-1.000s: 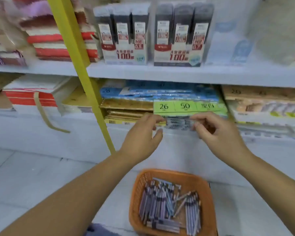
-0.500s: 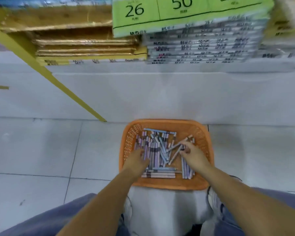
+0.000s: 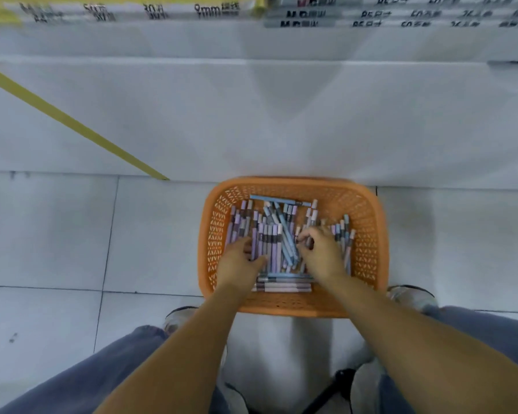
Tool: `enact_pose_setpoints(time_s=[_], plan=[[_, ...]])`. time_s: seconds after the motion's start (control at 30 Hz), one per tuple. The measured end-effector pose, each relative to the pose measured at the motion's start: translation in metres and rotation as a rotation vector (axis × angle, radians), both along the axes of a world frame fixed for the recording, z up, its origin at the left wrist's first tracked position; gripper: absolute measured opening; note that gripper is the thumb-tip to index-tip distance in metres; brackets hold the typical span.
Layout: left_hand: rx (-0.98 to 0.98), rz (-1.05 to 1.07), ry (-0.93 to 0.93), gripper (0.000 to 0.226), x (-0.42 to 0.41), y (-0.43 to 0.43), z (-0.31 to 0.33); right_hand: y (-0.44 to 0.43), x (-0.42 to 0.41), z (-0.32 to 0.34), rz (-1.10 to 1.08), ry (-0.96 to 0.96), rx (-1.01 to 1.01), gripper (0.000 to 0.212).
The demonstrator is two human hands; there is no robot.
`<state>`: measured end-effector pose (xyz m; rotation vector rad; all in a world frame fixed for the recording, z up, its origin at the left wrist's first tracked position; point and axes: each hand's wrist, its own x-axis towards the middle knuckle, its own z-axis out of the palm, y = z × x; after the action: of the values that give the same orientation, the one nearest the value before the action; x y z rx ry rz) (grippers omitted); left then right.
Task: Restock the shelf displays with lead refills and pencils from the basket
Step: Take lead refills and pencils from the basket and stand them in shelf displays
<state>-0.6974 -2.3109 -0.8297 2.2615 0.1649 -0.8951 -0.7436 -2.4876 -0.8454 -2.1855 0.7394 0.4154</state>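
Bare forearms, blue-grey trousers, pale shoes.

Both forearms are bare along their whole visible length, down to the left hand (image 3: 240, 264) and the right hand (image 3: 323, 253). The trousers (image 3: 87, 375) are a faded blue-grey cloth that looks like denim, loose on both legs, with soft folds near the knees. Under each leg shows a shoe, the left shoe (image 3: 177, 318) and the right shoe (image 3: 413, 297), both light grey with a darker edge at the opening. Finer detail is lost to blur.
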Motion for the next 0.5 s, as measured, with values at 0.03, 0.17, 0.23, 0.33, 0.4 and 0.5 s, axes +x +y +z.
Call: enact_pose_setpoints(time_s=[0.03,0.17,0.23,0.33,0.4,0.5], plan=[[-0.006,0.009,0.0,0.054,0.0,-0.002,0.0,0.0,-0.001,-0.002,-0.041,-0.007,0.023,0.015],[-0.021,0.019,-0.004,0.048,-0.001,-0.005,0.001,-0.003,-0.005,-0.001,-0.265,0.045,0.224,0.051],[-0.03,0.021,0.003,0.044,-0.001,-0.005,-0.001,-0.003,-0.003,0.0,-0.284,0.088,0.301,0.071],[-0.054,0.02,0.032,0.039,0.0,-0.008,-0.004,0.0,0.005,-0.001,-0.22,0.201,0.288,0.085],[-0.076,0.029,0.057,0.037,-0.002,-0.012,-0.008,0.003,0.009,-0.002,-0.161,0.223,0.236,0.084],[-0.103,0.057,0.092,0.043,-0.003,-0.019,-0.013,0.003,0.012,-0.002,-0.114,0.245,0.258,0.069]])
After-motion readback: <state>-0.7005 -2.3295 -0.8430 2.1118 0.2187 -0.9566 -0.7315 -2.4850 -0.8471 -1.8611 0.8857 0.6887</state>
